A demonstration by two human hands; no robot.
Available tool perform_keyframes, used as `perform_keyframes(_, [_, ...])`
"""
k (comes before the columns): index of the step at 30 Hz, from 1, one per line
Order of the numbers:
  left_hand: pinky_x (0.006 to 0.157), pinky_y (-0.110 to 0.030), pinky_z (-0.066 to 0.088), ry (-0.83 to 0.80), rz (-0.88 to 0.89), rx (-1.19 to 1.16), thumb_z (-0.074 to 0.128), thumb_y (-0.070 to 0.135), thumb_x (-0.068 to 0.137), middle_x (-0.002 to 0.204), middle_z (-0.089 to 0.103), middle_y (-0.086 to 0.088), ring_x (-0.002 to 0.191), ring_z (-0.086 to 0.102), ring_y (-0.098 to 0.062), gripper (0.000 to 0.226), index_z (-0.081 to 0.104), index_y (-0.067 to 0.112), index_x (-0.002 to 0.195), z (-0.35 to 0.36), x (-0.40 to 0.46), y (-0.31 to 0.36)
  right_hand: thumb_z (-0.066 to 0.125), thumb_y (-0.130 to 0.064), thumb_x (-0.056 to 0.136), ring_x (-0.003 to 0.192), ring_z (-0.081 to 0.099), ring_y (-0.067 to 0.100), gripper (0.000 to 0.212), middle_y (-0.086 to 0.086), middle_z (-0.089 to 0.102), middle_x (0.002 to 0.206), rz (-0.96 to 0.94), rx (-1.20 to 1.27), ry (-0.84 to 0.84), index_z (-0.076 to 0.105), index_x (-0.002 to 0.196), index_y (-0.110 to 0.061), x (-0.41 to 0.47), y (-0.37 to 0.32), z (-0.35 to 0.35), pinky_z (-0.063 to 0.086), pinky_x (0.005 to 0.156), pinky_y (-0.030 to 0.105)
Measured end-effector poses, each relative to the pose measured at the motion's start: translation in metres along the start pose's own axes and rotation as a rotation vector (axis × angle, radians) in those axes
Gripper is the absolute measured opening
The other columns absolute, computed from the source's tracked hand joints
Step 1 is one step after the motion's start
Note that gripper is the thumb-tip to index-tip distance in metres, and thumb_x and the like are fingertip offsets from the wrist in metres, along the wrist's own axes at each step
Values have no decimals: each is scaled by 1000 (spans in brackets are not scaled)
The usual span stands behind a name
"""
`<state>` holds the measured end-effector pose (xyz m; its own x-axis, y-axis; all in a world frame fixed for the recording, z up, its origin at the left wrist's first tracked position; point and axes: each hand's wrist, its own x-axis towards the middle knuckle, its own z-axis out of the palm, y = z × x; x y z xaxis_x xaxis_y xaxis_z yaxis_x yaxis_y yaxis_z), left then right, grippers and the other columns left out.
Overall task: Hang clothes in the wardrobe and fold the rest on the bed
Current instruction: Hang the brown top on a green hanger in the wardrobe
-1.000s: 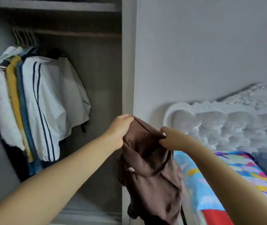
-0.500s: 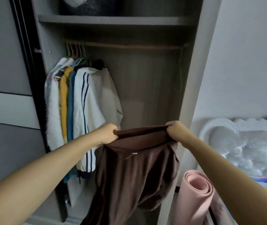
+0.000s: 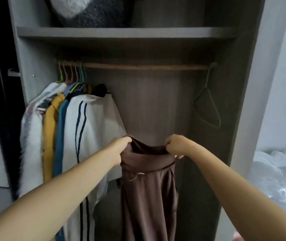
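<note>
My left hand [image 3: 120, 148] and right hand [image 3: 174, 145] each clench a corner of the waistband of the brown trousers [image 3: 148, 188], which hang down in front of the open wardrobe [image 3: 243, 105]. Neither hand is free for the empty green hanger [image 3: 207, 108]; I judge that letting go on one side could drop the soft cloth in a heap, or slide it off the thin wire. Further in, the rail [image 3: 145, 66] carries the hung clothes [image 3: 72, 122] bunched at the left: white, yellow, blue and a striped white top. On the shelf [image 3: 126, 33] above sits a grey fluffy thing [image 3: 88, 11].
</note>
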<state>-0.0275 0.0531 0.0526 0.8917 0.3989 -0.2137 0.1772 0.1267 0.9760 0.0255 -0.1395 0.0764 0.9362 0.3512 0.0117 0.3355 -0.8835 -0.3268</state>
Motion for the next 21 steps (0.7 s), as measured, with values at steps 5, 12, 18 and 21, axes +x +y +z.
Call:
perform_keyframes(5, [56, -23, 42, -67, 116, -23, 59, 17, 88, 57, 60, -6, 55, 54, -21, 18, 59, 10, 71, 27, 51, 41, 47, -24, 96, 119, 53, 33, 35, 17, 55, 129, 59, -105, 455, 57, 124, -6, 68, -11, -82, 45, 91, 34])
perform_keyframes(12, [65, -28, 47, -220, 95, -51, 58, 19, 89, 72, 63, -10, 66, 59, -24, 16, 61, 11, 76, 62, 101, 59, 43, -10, 98, 131, 37, 40, 43, 23, 36, 142, 370, -175, 719, 37, 140, -5, 95, 44, -146, 37, 104, 49])
perform_keyframes(18, [66, -29, 48, -307, 82, -37, 57, 17, 89, 73, 64, -13, 65, 59, -26, 16, 62, 8, 76, 70, 129, 72, 47, -10, 98, 118, 56, 36, 31, 22, 57, 128, 512, -150, 626, 56, 125, 3, 120, 89, -142, 48, 91, 41])
perform_keyframes(21, [62, -28, 47, -319, 85, -39, 56, 14, 90, 66, 60, -12, 60, 56, -25, 17, 60, 7, 74, 63, 143, 77, 45, -5, 96, 114, 57, 39, 28, 26, 60, 120, 479, -36, 773, 59, 119, 6, 131, 90, -138, 48, 89, 42])
